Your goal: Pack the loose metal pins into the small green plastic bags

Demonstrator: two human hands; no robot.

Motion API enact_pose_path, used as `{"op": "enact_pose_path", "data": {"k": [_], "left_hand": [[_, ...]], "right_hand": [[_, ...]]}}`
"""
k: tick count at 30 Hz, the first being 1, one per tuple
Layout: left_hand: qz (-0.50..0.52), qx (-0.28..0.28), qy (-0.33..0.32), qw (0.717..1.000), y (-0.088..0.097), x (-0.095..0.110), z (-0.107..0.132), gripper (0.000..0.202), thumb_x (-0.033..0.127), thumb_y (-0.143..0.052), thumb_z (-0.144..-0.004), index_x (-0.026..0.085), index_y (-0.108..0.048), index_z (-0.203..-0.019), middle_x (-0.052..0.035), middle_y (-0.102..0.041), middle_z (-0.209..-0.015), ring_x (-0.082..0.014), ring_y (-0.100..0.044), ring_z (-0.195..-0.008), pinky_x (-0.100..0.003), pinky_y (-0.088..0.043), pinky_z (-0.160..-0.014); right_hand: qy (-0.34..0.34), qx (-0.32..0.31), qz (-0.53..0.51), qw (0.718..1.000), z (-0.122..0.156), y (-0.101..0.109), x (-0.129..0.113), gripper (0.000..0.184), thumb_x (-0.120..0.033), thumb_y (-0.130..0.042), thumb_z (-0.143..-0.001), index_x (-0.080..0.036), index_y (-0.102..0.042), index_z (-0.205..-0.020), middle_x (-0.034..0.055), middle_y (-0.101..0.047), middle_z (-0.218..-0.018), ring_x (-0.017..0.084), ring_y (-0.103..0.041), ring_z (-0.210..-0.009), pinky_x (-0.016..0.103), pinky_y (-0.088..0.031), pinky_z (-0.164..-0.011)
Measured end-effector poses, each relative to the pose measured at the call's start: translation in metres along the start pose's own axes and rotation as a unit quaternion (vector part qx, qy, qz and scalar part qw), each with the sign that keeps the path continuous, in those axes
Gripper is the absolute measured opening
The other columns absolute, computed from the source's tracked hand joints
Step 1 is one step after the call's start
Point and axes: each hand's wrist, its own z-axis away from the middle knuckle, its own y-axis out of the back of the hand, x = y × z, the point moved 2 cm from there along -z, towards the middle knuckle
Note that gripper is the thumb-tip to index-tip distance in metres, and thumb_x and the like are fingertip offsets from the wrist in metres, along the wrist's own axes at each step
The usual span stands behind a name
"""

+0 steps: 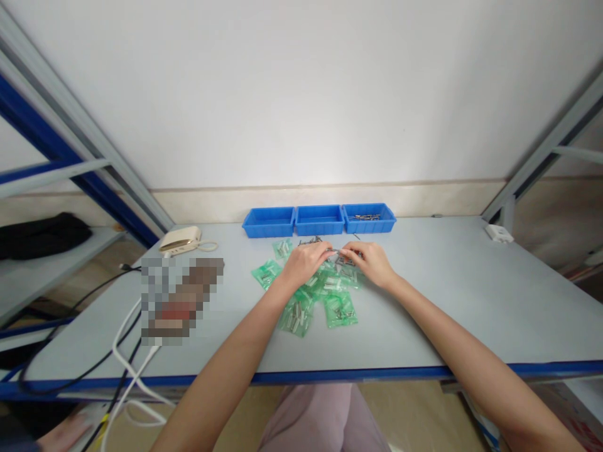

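- Green plastic bags lie heaped on the grey table under both hands.
- Left hand and right hand meet fingertip to fingertip, pinching a small metal part above the heap.

Bright, even light from overhead, with a soft hot patch on the white wall above the bench. The left hand and right hand cast barely any shadow. Wide-lens bending bows the shelf posts (worst in the corners). A pixelated block hides one spot.
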Motion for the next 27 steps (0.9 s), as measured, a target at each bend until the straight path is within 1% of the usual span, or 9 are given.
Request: {"op": "enact_pose_path", "data": {"k": [2, 4, 7, 9, 12, 15, 19, 24, 27], "left_hand": [[0.002, -0.001, -0.010, 1.000, 0.0004, 0.0004, 0.0000, 0.026, 0.032, -0.038, -0.096, 0.016, -0.058, -0.093, -0.0039, -0.069, -0.083, -0.0146, -0.066, -0.076, -0.024, -0.048, -0.068], [0.002, -0.007, -0.020, 1.000, 0.0005, 0.0004, 0.0001, 0.025, 0.029, -0.037, -0.096, 0.016, -0.058, -0.092, -0.0045, -0.069, -0.083, -0.0146, -0.066, -0.077, -0.024, -0.048, -0.069], [-0.003, -0.014, -0.015, 1.000, 0.0003, -0.0003, 0.0003, 0.025, 0.027, -0.036, -0.096, 0.016, -0.058, -0.091, -0.0048, -0.069, -0.082, -0.0146, -0.066, -0.076, -0.024, -0.048, -0.068], [-0.008, -0.017, -0.008, 1.000, 0.0000, -0.0008, 0.0004, 0.025, 0.027, -0.036, -0.096, 0.015, -0.058, -0.091, -0.0046, -0.068, -0.080, -0.0146, -0.066, -0.074, -0.024, -0.048, -0.066], [-0.015, -0.023, -0.008, 1.000, -0.0012, -0.0007, 0.0007, 0.025, 0.027, -0.036, -0.096, 0.015, -0.058, -0.090, -0.0045, -0.068, -0.079, -0.0149, -0.066, -0.073, -0.024, -0.047, -0.065], [-0.023, -0.023, -0.008, 0.999, -0.0027, -0.0005, 0.0011, 0.025, 0.030, -0.038, -0.096, 0.016, -0.058, -0.092, -0.0043, -0.068, -0.079, -0.0152, -0.066, -0.074, -0.024, -0.047, -0.065], [-0.038, -0.021, -0.018, 0.999, -0.0035, -0.0003, 0.0019, 0.027, 0.031, -0.037, -0.096, 0.016, -0.058, -0.092, -0.0037, -0.068, -0.077, -0.0153, -0.066, -0.073, -0.024, -0.047, -0.065], [-0.041, -0.040, -0.027, 0.998, -0.0033, -0.0001, 0.0018, 0.028, 0.029, -0.035, -0.097, 0.015, -0.059, -0.090, -0.0043, -0.067, -0.074, -0.0161, -0.066, -0.071, -0.025, -0.047, -0.063], [-0.040, -0.038, -0.029, 0.998, -0.0033, 0.0003, 0.0017, 0.030, 0.029, -0.034, -0.097, 0.015, -0.059, -0.090, -0.0045, -0.067, -0.073, -0.0163, -0.066, -0.069, -0.026, -0.047, -0.062]], "right_hand": [[-0.003, -0.003, 0.001, 1.000, 0.0001, 0.0003, -0.0009, 0.038, -0.044, -0.039, -0.092, -0.021, -0.066, -0.077, 0.0013, -0.068, -0.073, 0.014, -0.057, -0.066, 0.024, -0.034, -0.061], [-0.006, -0.006, -0.003, 1.000, 0.0002, 0.0003, -0.0018, 0.037, -0.044, -0.039, -0.092, -0.021, -0.066, -0.080, 0.0008, -0.068, -0.073, 0.014, -0.057, -0.065, 0.024, -0.034, -0.061], [-0.003, -0.001, -0.008, 1.000, 0.0004, 0.0004, -0.0020, 0.031, -0.045, -0.045, -0.089, -0.022, -0.066, -0.087, 0.0003, -0.068, -0.075, 0.013, -0.056, -0.062, 0.024, -0.035, -0.060], [0.008, 0.003, -0.003, 1.000, 0.0005, 0.0004, -0.0014, 0.029, -0.045, -0.048, -0.088, -0.022, -0.066, -0.088, 0.0006, -0.068, -0.077, 0.014, -0.056, -0.062, 0.024, -0.036, -0.061], [0.020, 0.002, 0.017, 1.000, 0.0006, 0.0001, 0.0000, 0.030, -0.043, -0.045, -0.090, -0.023, -0.067, -0.088, 0.0018, -0.069, -0.080, 0.015, -0.059, -0.068, 0.025, -0.035, -0.063], [0.017, -0.006, 0.040, 0.999, 0.0007, -0.0006, 0.0007, 0.034, -0.043, -0.040, -0.092, -0.023, -0.066, -0.084, 0.0016, -0.070, -0.080, 0.016, -0.060, -0.073, 0.025, -0.034, -0.063], [0.007, -0.022, 0.059, 0.998, 0.0011, -0.0008, -0.0010, 0.039, -0.044, -0.036, -0.094, -0.022, -0.065, -0.079, 0.0012, -0.069, -0.078, 0.016, -0.060, -0.073, 0.025, -0.033, -0.064], [0.014, -0.011, 0.039, 0.999, 0.0016, 0.0012, -0.0032, 0.029, -0.043, -0.043, -0.091, -0.023, -0.065, -0.093, 0.0013, -0.070, -0.083, 0.014, -0.058, -0.066, 0.025, -0.035, -0.062], [0.026, -0.002, 0.055, 0.998, 0.0017, 0.0018, -0.0033, 0.026, -0.042, -0.047, -0.090, -0.024, -0.066, -0.090, 0.0014, -0.070, -0.082, 0.015, -0.058, -0.067, 0.025, -0.035, -0.062]]}}
